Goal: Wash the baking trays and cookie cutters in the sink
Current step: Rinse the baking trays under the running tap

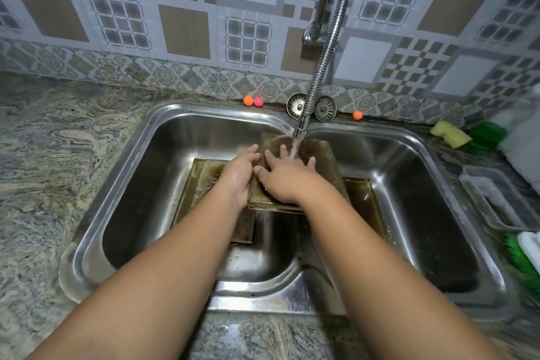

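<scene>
A dark, greasy baking tray (pixel 324 161) is tilted up over the divider of the double steel sink (pixel 140 172), under water running from the flexible tap (pixel 320 67). My left hand (pixel 242 175) grips the tray's left edge. My right hand (pixel 285 181) lies flat on the tray's surface with fingers spread, the water stream falling just beside it. A second brownish tray (pixel 201 184) lies beneath in the left basin, and another tray (pixel 365 199) shows at the right of the divider. No cookie cutters are visible.
Two sink strainers (pixel 296 105) lean against the back rim, near three small orange and pink balls (pixel 252 101). A yellow sponge (pixel 450 133), a green scrubber (pixel 488 134), a clear plastic tray (pixel 493 199) and a green brush (pixel 523 257) sit on the right counter. Granite counter (pixel 52 155) lies left.
</scene>
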